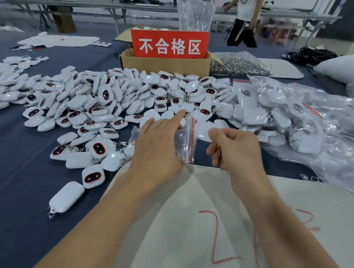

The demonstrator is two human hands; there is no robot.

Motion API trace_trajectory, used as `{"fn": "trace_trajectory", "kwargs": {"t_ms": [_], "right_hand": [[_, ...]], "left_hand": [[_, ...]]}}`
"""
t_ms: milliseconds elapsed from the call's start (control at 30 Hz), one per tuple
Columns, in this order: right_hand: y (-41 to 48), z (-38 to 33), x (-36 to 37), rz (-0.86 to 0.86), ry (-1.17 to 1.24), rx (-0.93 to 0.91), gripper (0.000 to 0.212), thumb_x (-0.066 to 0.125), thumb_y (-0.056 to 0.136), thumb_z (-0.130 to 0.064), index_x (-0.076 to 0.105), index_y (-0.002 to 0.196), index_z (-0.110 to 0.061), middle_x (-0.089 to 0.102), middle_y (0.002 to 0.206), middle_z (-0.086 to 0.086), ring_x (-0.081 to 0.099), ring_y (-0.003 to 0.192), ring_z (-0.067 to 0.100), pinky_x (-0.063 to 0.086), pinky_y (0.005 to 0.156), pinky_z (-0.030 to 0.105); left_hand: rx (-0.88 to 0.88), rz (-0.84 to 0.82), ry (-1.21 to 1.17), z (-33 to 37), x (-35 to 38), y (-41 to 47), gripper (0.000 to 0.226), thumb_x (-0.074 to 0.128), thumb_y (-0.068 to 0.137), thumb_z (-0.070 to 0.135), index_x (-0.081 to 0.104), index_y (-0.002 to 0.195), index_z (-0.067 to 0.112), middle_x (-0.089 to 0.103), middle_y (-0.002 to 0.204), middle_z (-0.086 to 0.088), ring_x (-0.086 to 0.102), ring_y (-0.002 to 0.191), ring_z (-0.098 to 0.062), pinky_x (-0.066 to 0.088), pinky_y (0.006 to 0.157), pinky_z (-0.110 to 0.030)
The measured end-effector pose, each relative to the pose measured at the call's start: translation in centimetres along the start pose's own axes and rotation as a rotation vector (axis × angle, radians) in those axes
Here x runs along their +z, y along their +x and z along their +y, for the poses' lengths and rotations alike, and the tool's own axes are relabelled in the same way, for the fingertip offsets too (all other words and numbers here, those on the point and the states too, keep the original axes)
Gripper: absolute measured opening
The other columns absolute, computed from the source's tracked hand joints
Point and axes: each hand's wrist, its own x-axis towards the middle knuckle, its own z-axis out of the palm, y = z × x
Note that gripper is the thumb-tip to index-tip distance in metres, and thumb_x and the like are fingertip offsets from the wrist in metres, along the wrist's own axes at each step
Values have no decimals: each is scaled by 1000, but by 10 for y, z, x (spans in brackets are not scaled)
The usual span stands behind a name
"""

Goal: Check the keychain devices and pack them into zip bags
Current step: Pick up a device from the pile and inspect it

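Most of the work seems left: a pile of loose keychain devices (111, 101) covers the desk (14, 165), while bagged ones fill the clear sack (276, 119) on the right. The left hand (159, 145) has its grip on a zip bag (187, 142). The right hand (235, 149) grips a white device (203, 133) at the bag's mouth.

free: dark-blue cloth table (13, 186) near-left corner | blocked: white plastic keychain heap (111, 101) across middle | brown cardboard box (165, 65) far edge

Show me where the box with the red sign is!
Head view, top centre: the cardboard box stands behind the pile of keychain devices, left of the bag of metal rings.
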Motion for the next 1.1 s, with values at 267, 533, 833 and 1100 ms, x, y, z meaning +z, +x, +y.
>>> {"fn": "trace_trajectory", "kwargs": {"t_ms": [267, 533, 833, 1100], "right_hand": [[-6, -3, 15, -288, 95, -60, 24, 70, 76, -13, 82, 89, -29, 69, 66, -1, 57, 57, 9, 52, 61, 26], [11, 2, -13, -2, 164, -32, 34, 62, 84, 3, 79, 97, -24, 80, 90, -3, 63, 70, 7, 45, 60, 12], [16, 21, 1, -212, -906, -198, 64, 55, 99, -30, 33, 158, -18, 31, 164, 1, 27, 150, 23, 24, 122, 42], [12, 18, -6, 100, -755, -261, 34, 70, 90, -23, 69, 124, -24, 70, 106, -4, 60, 110, 27, 46, 97, 39]], "left_hand": [[127, 29, 9, 15, 3, -2, 106, 89, 62, 35, 41, 156, 25, 65, 128, 5, 46, 120, -10, 22, 117, -27], [-169, 232, -450, 15, -8, 1, 82, 76, 84, 19, 37, 149, 52, 64, 121, 21, 58, 107, 6, 41, 86, -9], [-202, 774, -662, -2, -39, 12, 56, 54, 93, 2, 48, 147, 15, 62, 128, 27, 51, 117, 20, 37, 91, 3], [8, 17, 51, 22, 1, -1, 78, 65, 85, 41, 35, 156, 29, 60, 141, 6, 46, 135, -11, 6, 127, -37]]}}
